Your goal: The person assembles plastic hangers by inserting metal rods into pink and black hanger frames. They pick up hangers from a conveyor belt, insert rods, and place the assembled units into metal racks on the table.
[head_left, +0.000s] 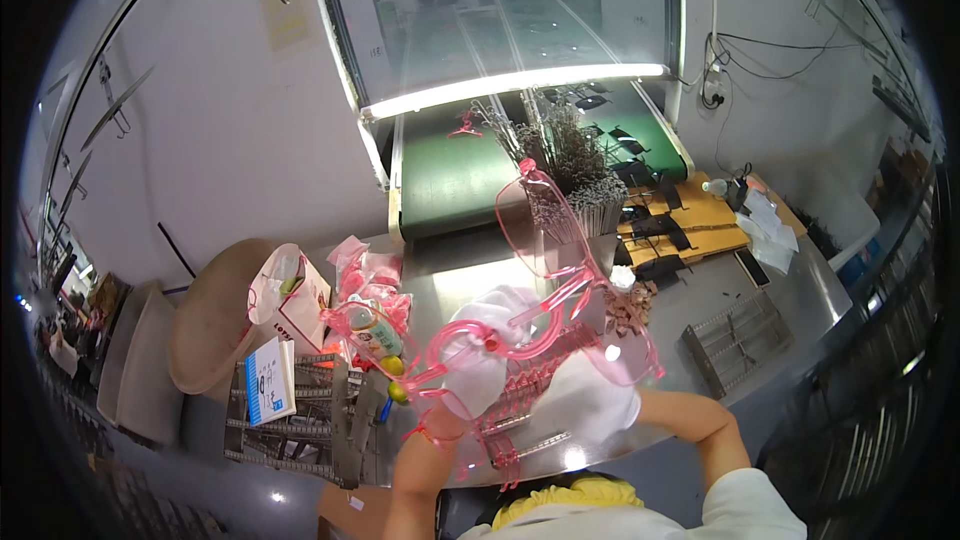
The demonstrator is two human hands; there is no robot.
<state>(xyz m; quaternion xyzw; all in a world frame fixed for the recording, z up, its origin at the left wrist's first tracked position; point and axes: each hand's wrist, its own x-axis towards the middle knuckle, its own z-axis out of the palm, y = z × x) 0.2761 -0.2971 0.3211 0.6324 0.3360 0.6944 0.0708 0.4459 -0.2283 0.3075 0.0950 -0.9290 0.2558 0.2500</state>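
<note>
Pink translucent plastic frame (492,344) spanned view in front of your gloved hands. Row of small pink plastic pieces (530,380) lay between hands, long axis slanting from upper right to lower left. Your left hand (475,382) sat just left of row, right hand (590,395) just right; neither clearly nearer. Fingers blurred, so could not tell whether either hand gripped anything.

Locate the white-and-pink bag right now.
In the head view, the white-and-pink bag is on the left, left of the left hand, beside pink plastic packets and just above the white-and-blue card.
</note>
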